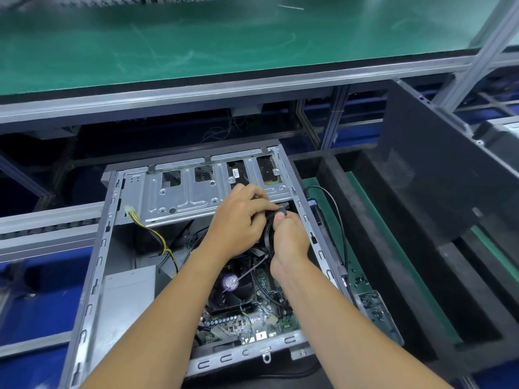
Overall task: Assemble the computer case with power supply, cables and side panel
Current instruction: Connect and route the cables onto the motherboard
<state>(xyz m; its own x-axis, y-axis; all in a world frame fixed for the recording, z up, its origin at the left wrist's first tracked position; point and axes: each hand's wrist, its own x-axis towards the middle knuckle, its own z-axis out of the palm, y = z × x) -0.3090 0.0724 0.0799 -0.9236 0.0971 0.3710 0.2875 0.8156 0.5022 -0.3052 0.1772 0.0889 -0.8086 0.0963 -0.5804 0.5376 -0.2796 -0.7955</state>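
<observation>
Grey sheet-metal computer case (92, 273), lying open side up on the workbench, viewed from above by the head camera. Both bare forearms reaching in from the bottom edge, hands meeting at the case's upper right, just below the silver perforated drive cage (196, 189).

Left hand (238, 220): fingers curled over a bundle of black cables (269, 228), knuckles up. Right hand (290, 237): thumb and fingers pinched on the same bundle near its black plug (283, 210), touching the left hand. Exact fingertip positions hidden behind the knuckles.

Inside the case, below the hands: black round cooler fan (233, 287) with a purple centre label, seated on the green motherboard (252, 324). At lower left, pale grey box-shaped power supply (126, 301) against the case's left wall. Yellow and black twisted wires (157, 237) running from that area up to a white connector (128, 211) resting at the cage's left edge.

Outside, just beside the case's right wall: black electric screwdriver (323, 228) with a looping black cord, lying on a green mat. Near it, a small clear tray of dark screws (373, 307). Further right, dark grey side panel (427, 178) with a mesh vent, leaning tilted against the aluminium frame. Above everything, a green-topped shelf (224, 43) spanning the view.
</observation>
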